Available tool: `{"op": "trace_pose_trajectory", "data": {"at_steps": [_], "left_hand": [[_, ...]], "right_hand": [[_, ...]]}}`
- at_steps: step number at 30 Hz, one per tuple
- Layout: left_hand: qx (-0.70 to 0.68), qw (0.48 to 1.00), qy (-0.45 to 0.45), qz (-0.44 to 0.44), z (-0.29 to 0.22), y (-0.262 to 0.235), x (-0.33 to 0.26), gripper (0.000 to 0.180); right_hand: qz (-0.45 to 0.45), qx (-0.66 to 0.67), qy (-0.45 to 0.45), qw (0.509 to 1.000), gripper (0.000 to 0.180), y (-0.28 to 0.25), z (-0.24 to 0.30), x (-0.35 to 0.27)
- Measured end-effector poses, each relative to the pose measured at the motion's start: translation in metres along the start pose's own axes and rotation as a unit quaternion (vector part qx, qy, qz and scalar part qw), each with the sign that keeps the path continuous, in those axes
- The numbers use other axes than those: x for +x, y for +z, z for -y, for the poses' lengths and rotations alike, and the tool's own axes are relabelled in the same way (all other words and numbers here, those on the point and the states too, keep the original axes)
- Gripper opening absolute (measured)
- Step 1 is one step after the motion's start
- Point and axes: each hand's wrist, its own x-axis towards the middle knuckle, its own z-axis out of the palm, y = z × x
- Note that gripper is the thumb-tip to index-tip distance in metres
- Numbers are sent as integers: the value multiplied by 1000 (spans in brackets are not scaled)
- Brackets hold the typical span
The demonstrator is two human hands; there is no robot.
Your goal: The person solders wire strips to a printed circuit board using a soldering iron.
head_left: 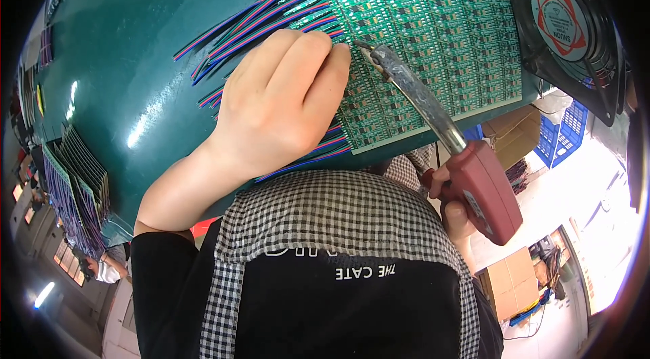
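Observation:
My left hand [284, 91] is closed, back upward, over the left edge of a panel of green circuit boards [433, 34]. Its fingertips are hidden, so what they pinch cannot be seen. Bundles of red, blue and black wires [254, 19] run out from the panel's edge on both sides of this hand. My right hand [456, 215], partly covered by the handle, grips a soldering gun [484, 189] with a dark red body and a long metal barrel. The gun's dark tip points at the panel's wired edge, close beside my left fingers.
A black fan [562, 20] stands at the panel's right. On the green table's [128, 81] left edge hangs a stack of wired boards [78, 189]. Beyond the table at right are a blue crate [563, 132] and a cardboard box [511, 282]. A person's arm [115, 265] shows at lower left.

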Motion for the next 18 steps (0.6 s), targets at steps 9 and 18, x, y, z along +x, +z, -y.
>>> {"op": "trace_pose_trajectory", "data": {"at_steps": [9, 18], "left_hand": [[20, 1000, 2, 0, -5, 3, -2, 28], [40, 999, 5, 29, -12, 2, -1, 30]], "right_hand": [[-18, -49, 8, 999, 65, 4, -4, -10], [-5, -10, 0, 1000, 75, -2, -15, -17]]}}
